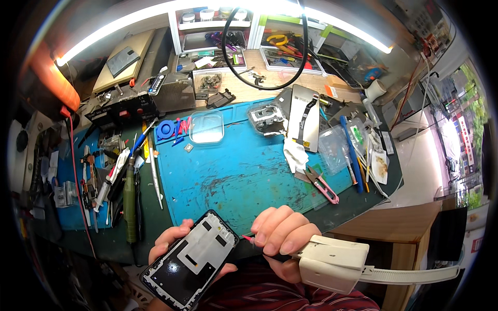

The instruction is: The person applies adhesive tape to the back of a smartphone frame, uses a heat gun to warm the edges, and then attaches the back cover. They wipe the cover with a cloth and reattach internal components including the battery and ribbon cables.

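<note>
My left hand (171,239) is closed around the edges of a black phone housing (193,259), tilted over my lap, its face with a grey metal plate and dark cutouts turned up. My right hand (282,236) is closed on a white plastic dispenser (334,262) with a ribbed strip (410,274) sticking out to the right. A thin pink tip (247,238) shows by its fingertips, close to the housing's upper right edge; whether they touch I cannot tell. How the tip joins the white body is hidden by the fingers.
Beyond my hands lies a worn blue mat (228,176). Pink-handled snips (322,187), a clear box (206,127), a blue ring-shaped spool (166,129) and a metal phone plate (303,116) rest on it. A green screwdriver (129,207) lies left; a black cable loop (224,46) hangs above.
</note>
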### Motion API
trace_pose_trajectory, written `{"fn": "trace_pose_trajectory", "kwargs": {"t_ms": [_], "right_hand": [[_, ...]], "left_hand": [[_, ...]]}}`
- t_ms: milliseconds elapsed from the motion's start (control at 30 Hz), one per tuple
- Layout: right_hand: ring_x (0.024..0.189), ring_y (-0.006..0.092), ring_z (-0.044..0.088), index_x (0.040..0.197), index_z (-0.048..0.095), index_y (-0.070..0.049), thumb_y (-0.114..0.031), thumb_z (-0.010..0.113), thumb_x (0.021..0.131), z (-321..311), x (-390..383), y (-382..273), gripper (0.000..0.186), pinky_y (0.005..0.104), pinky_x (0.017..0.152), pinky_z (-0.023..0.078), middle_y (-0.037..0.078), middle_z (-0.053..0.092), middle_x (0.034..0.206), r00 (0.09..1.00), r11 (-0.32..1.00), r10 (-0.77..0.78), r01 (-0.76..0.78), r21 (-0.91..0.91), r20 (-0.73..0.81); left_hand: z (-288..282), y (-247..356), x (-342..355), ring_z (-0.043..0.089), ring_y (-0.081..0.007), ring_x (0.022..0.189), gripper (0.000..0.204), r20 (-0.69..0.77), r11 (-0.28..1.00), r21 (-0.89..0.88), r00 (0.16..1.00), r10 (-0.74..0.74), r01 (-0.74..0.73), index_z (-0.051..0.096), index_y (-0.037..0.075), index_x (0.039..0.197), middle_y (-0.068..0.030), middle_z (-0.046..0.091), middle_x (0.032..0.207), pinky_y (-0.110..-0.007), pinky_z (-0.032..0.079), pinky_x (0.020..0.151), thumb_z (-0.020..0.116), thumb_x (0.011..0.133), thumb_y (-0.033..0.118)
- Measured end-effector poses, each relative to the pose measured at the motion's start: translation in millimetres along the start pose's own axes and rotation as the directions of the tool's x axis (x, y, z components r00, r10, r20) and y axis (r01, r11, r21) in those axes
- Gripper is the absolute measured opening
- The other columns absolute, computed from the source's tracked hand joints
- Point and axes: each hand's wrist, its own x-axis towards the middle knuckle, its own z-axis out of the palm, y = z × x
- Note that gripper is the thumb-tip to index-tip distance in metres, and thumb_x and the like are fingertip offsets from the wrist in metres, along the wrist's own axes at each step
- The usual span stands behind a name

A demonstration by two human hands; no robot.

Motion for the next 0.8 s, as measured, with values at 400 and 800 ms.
{"fn": "trace_pose_trajectory", "kwargs": {"t_ms": [400,800], "right_hand": [[0.092,0.0301,0.065,0.107,0.061,-0.002,-0.018,0.072,0.094,-0.6,-5.5,-1.4,0.023,0.0464,0.082,0.055,0.015,0.068,0.098,0.999,0.993,-0.042,0.043,-0.109,0.007],[0.091,0.0248,0.063,0.109,0.058,-0.009,-0.009,0.065,0.098,3.4,-1.4,-10.4,0.013,0.0429,0.083,0.054,0.009,0.065,0.098,0.999,0.987,0.043,-0.039,-0.153,0.025]], "left_hand": [[-2.5,1.8,7.1,0.05,-0.0296,0.134,0.111,0.021,0.998,-0.059,0.999,-0.031,0.032,0.027,0.007,0.145,-0.0142,0.044,0.138,-0.046,0.049,0.11,0.1,0.062,0.025],[2.3,10.6,-2.3,0.046,-0.0312,0.135,0.115,-0.044,0.986,-0.04,0.986,-0.161,0.159,0.023,0.013,0.15,-0.0125,0.043,0.14,-0.049,0.045,0.11,0.098,0.065,0.032]]}}
